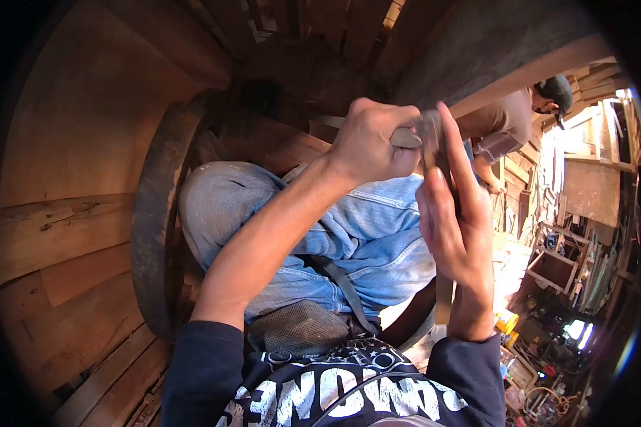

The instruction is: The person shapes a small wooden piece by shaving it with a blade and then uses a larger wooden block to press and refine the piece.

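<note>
My left hand [375, 141] is closed in a fist, with a rounded grey-brown handle end [406, 138] showing between its fingers. The rest of that tool is hidden by the fist. Right beside it, my right hand [457, 220] grips a long narrow strip [444, 302], its fingers stretched along the upper part. The strip's lower end shows past my wrist, while its upper end [430, 132] is blurred, right at the left fist's knuckles. Both hands are above my legs in blue jeans [377, 213].
A dark curved wooden piece [153, 220] stands at the left, before plank walls [71, 228]. A thick beam [534, 75] crosses the upper right. Beyond it a person in a cap [555, 92] bends over. At right are a wooden frame [557, 260], yellow containers [506, 322] and clutter.
</note>
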Tool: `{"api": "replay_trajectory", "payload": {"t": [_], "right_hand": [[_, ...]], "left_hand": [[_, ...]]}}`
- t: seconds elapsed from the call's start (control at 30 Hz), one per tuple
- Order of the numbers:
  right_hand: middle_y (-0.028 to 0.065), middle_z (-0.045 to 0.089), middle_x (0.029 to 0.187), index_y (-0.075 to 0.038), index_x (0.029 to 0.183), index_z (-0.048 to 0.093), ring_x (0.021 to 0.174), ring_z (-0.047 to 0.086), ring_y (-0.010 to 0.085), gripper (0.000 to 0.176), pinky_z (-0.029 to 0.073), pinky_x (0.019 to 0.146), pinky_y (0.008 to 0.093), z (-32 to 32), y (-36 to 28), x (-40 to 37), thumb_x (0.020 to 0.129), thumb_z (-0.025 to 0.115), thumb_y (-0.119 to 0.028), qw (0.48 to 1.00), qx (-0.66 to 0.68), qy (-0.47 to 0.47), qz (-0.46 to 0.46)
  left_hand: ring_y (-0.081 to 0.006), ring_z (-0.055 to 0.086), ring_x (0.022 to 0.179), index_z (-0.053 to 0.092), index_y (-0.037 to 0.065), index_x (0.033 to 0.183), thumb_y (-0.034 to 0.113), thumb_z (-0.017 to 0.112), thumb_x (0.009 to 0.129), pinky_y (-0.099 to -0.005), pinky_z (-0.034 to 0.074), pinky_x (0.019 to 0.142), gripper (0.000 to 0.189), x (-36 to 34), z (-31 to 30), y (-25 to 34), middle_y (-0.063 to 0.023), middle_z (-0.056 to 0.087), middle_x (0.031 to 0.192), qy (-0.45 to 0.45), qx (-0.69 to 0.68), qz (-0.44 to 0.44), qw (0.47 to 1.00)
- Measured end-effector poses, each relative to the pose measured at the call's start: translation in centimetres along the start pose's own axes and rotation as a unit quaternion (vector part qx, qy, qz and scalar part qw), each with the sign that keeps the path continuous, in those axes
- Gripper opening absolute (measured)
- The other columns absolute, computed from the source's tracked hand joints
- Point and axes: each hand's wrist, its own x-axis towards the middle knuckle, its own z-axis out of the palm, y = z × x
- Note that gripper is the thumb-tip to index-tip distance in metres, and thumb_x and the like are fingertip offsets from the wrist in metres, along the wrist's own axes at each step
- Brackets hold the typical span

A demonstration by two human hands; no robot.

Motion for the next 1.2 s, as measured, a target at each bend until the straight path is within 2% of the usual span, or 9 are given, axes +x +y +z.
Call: {"api": "replay_trajectory", "payload": {"t": [0.03,0.1,0.23,0.37,0.5,0.63,0.77,0.9,1.2], "right_hand": [[0.0173,0.060,0.075,-0.005,0.143,0.036,0.059,0.057,0.0191,0.051,0.045,0.061,0.0272,0.2,0.3,0.3,0.093,0.047,-0.003,1.000,-0.002,0.005,0.000],[-0.0077,0.039,0.068,-0.004,0.148,0.025,0.054,0.031,0.0006,0.051,0.025,0.047,0.0165,0.9,1.2,0.8,0.100,0.040,-0.009,0.996,0.079,-0.016,-0.034],[-0.0070,0.040,0.068,-0.006,0.149,0.025,0.053,0.032,0.0008,0.051,0.026,0.047,0.0169,1.1,1.8,-0.1,0.100,0.040,-0.010,0.996,0.073,-0.007,-0.051],[-0.0066,0.039,0.067,-0.005,0.149,0.023,0.053,0.032,0.0004,0.051,0.025,0.047,0.0171,1.0,1.2,0.9,0.100,0.040,-0.008,0.997,0.066,-0.007,-0.037],[-0.0068,0.039,0.068,-0.005,0.149,0.024,0.054,0.032,0.0003,0.051,0.025,0.047,0.0165,1.6,1.5,0.6,0.100,0.039,-0.007,0.993,0.097,-0.004,-0.064],[-0.0065,0.040,0.068,-0.004,0.149,0.023,0.054,0.033,0.0003,0.051,0.025,0.048,0.0160,1.0,1.4,0.7,0.100,0.039,-0.008,0.994,0.107,-0.013,-0.036],[-0.0067,0.038,0.066,-0.005,0.149,0.022,0.053,0.032,0.0005,0.051,0.026,0.047,0.0159,1.6,1.6,0.5,0.101,0.039,-0.009,0.991,0.122,-0.010,-0.046],[-0.0071,0.037,0.063,-0.004,0.149,0.021,0.052,0.032,0.0001,0.052,0.026,0.046,0.0160,1.0,1.7,1.2,0.100,0.038,-0.009,0.992,0.116,-0.017,-0.046],[-0.0065,0.040,0.066,-0.005,0.149,0.021,0.053,0.032,0.0003,0.052,0.027,0.046,0.0161,0.7,1.3,1.3,0.100,0.038,-0.009,0.995,0.084,-0.023,-0.046]], "left_hand": [[-0.0328,0.060,0.054,0.054,0.006,0.063,0.012,0.064,0.064,-0.0357,0.047,0.047,0.012,0.1,0.3,0.0,-0.0137,0.056,0.059,0.015,-0.016,0.028,0.999],[-0.0328,0.059,0.054,0.054,0.006,0.063,0.012,0.065,0.064,-0.0356,0.047,0.047,0.012,0.2,0.3,-0.1,-0.0136,0.056,0.059,0.027,-0.041,0.038,0.998],[-0.0330,0.060,0.054,0.058,0.007,0.067,0.012,0.065,0.064,-0.0359,0.048,0.048,0.009,0.2,-0.4,-0.1,-0.0129,0.058,0.060,-0.006,-0.004,-0.016,1.000],[-0.0335,0.059,0.053,0.058,0.006,0.067,0.010,0.064,0.063,-0.0347,0.047,0.047,0.008,0.4,0.4,0.2,-0.0134,0.056,0.058,0.028,-0.042,0.043,0.998],[-0.0326,0.061,0.055,0.059,0.006,0.067,0.011,0.066,0.065,-0.0348,0.048,0.048,0.009,0.2,-0.5,-0.1,-0.0129,0.058,0.060,-0.007,0.001,-0.010,1.000],[-0.0339,0.058,0.053,0.058,0.006,0.067,0.012,0.067,0.063,-0.0343,0.046,0.047,0.012,0.6,0.0,-0.1,-0.0134,0.056,0.057,0.016,-0.047,0.036,0.998],[-0.0337,0.060,0.056,0.059,0.006,0.068,0.012,0.067,0.064,-0.0342,0.048,0.048,0.011,0.2,-0.6,-0.3,-0.0136,0.058,0.061,-0.016,0.012,-0.002,1.000],[-0.0339,0.059,0.053,0.058,0.006,0.067,0.012,0.067,0.064,-0.0334,0.047,0.047,0.011,0.6,-0.1,0.1,-0.0134,0.055,0.057,0.009,-0.041,0.035,0.999],[-0.0307,0.056,0.049,0.056,0.007,0.065,0.011,0.068,0.062,-0.0334,0.045,0.046,0.013,0.8,-0.3,0.0,-0.0116,0.053,0.055,0.021,-0.051,0.018,0.998]]}}
